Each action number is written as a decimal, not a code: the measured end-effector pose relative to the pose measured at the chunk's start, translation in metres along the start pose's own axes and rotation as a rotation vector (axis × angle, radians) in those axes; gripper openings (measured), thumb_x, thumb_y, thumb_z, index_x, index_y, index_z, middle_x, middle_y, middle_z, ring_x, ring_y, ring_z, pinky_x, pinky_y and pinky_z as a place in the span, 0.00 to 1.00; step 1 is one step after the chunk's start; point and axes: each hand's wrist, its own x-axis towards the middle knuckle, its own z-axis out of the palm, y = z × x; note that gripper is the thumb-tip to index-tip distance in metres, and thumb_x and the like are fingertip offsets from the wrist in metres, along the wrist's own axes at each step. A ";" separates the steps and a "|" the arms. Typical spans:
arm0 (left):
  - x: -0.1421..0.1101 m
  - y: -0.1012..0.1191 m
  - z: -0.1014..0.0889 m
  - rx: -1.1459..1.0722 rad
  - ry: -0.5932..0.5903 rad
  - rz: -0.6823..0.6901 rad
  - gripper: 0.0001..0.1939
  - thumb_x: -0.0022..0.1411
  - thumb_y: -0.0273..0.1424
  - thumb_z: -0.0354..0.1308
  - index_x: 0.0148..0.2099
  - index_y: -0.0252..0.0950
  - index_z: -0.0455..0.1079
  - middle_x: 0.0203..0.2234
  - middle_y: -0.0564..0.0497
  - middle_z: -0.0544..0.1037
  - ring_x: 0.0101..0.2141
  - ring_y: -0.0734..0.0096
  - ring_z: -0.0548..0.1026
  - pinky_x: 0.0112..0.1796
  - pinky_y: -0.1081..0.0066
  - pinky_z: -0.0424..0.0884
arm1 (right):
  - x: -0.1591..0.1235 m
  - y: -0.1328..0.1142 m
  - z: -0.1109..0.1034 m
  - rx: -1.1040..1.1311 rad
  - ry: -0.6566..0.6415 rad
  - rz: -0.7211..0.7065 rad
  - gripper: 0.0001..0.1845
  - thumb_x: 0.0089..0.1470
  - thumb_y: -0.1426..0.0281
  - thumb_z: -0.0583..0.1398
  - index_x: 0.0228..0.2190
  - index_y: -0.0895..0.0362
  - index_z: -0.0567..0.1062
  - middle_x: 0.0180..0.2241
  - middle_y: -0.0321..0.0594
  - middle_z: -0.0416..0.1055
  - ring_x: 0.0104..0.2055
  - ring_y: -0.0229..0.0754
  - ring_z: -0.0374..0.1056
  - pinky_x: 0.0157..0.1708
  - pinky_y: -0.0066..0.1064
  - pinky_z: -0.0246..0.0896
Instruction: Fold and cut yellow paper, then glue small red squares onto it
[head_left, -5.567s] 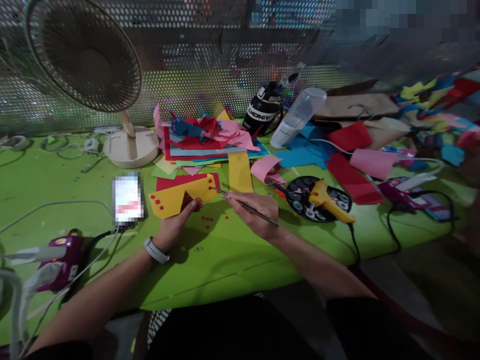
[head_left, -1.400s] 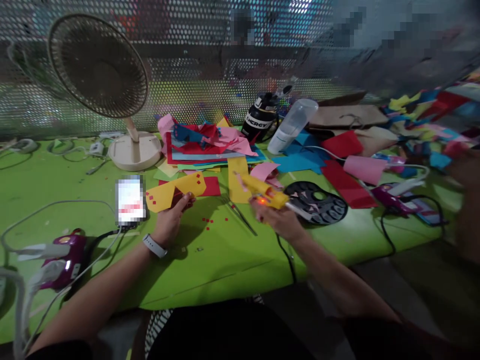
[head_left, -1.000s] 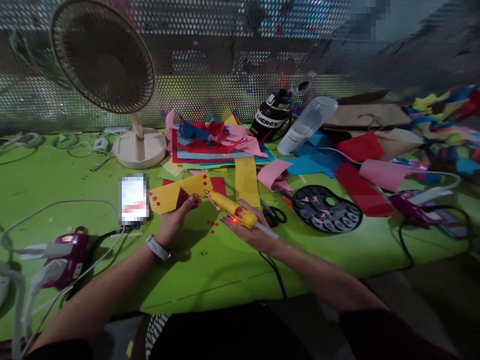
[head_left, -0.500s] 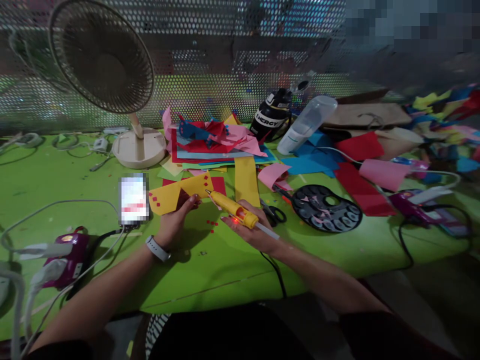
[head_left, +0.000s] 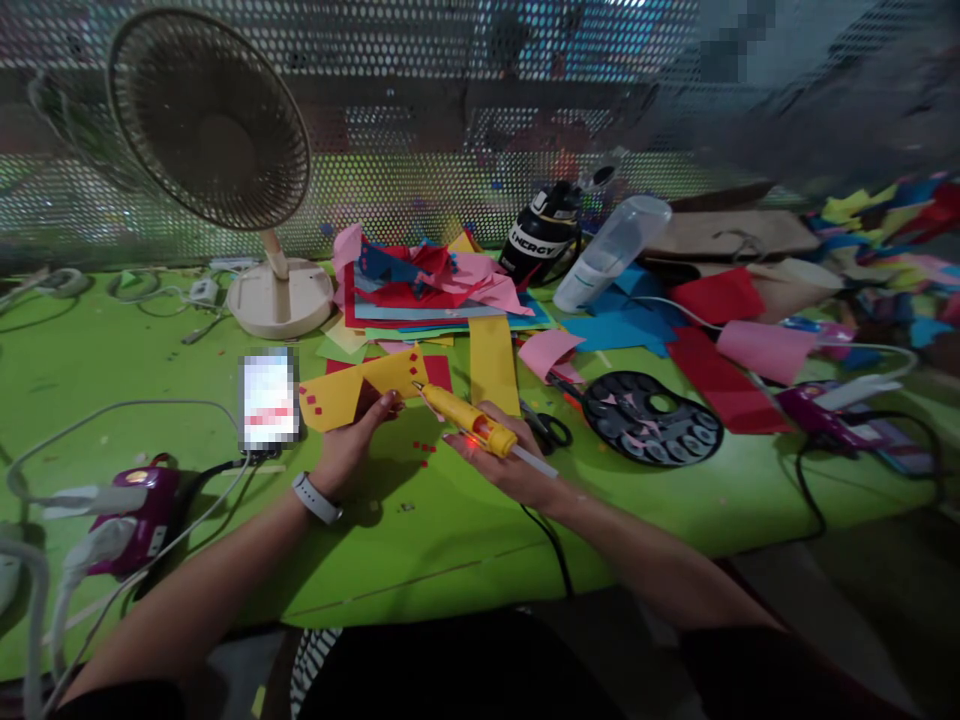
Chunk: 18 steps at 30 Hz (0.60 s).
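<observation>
My left hand (head_left: 358, 435) grips a folded yellow paper piece (head_left: 330, 398) from below, its thumb over the lower edge. Small red squares are stuck near both ends of the paper. My right hand (head_left: 504, 462) is wrapped round a yellow glue gun (head_left: 466, 416) with a red light glowing on its side and a glue stick (head_left: 534, 461) sticking out of the back. The gun's nozzle points left and meets, or nearly meets, the right end of the yellow paper; which one I cannot tell. Several loose red paper squares (head_left: 424, 448) lie on the green table between my hands.
Scissors (head_left: 553, 428) and a black palette (head_left: 651, 418) lie right of my hands. A paper pile (head_left: 442, 300), black bottle (head_left: 541, 235) and clear bottle (head_left: 615, 252) stand behind. At left are a fan (head_left: 279, 300), a lit phone (head_left: 268, 400) and a purple power strip (head_left: 142, 515) with cables.
Almost nothing differs. Both hands, the yellow paper and the glue gun keep their places, while the whole view has shifted very slightly.
</observation>
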 end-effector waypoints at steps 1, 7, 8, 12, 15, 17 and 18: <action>0.000 -0.001 0.000 -0.006 -0.002 0.004 0.17 0.54 0.38 0.68 0.43 0.35 0.74 0.38 0.46 0.80 0.37 0.63 0.80 0.42 0.61 0.78 | 0.000 0.000 0.000 0.001 -0.004 0.000 0.17 0.54 0.57 0.63 0.26 0.53 0.63 0.21 0.30 0.61 0.20 0.34 0.56 0.19 0.29 0.54; 0.000 -0.002 -0.002 0.002 -0.016 0.007 0.16 0.56 0.38 0.68 0.43 0.36 0.75 0.39 0.45 0.80 0.38 0.63 0.80 0.43 0.60 0.77 | 0.000 0.001 0.000 -0.019 0.016 -0.031 0.15 0.54 0.59 0.63 0.27 0.53 0.63 0.21 0.29 0.61 0.20 0.34 0.57 0.19 0.28 0.55; 0.000 -0.001 -0.002 0.009 -0.019 0.002 0.16 0.56 0.38 0.67 0.43 0.36 0.75 0.39 0.45 0.80 0.38 0.62 0.80 0.43 0.60 0.77 | 0.000 0.001 0.000 -0.023 0.020 -0.033 0.15 0.54 0.59 0.63 0.27 0.53 0.63 0.20 0.29 0.61 0.20 0.34 0.57 0.19 0.28 0.55; -0.001 0.002 -0.003 0.067 -0.023 -0.014 0.15 0.56 0.39 0.67 0.42 0.35 0.75 0.40 0.44 0.80 0.39 0.61 0.80 0.45 0.58 0.77 | -0.001 0.002 0.000 -0.022 0.016 -0.039 0.15 0.55 0.60 0.62 0.27 0.52 0.63 0.21 0.29 0.62 0.20 0.34 0.57 0.19 0.28 0.55; -0.001 0.003 -0.002 0.074 -0.020 -0.018 0.16 0.55 0.40 0.67 0.41 0.35 0.75 0.38 0.44 0.80 0.38 0.61 0.80 0.45 0.58 0.77 | -0.001 0.002 -0.001 -0.025 0.019 -0.051 0.14 0.55 0.61 0.62 0.27 0.52 0.63 0.21 0.30 0.62 0.21 0.34 0.58 0.19 0.28 0.56; -0.001 0.002 -0.002 0.063 -0.015 -0.015 0.16 0.55 0.40 0.67 0.41 0.35 0.75 0.37 0.45 0.80 0.38 0.61 0.80 0.44 0.58 0.77 | -0.001 0.001 -0.001 -0.033 0.017 -0.057 0.13 0.55 0.62 0.62 0.27 0.53 0.63 0.21 0.29 0.61 0.21 0.34 0.57 0.20 0.28 0.56; -0.001 0.002 -0.002 0.065 -0.013 -0.013 0.16 0.55 0.40 0.67 0.41 0.35 0.75 0.37 0.45 0.81 0.38 0.61 0.80 0.44 0.58 0.76 | -0.001 0.001 -0.001 -0.037 0.014 -0.058 0.13 0.56 0.62 0.62 0.27 0.53 0.63 0.21 0.29 0.61 0.21 0.34 0.57 0.19 0.28 0.56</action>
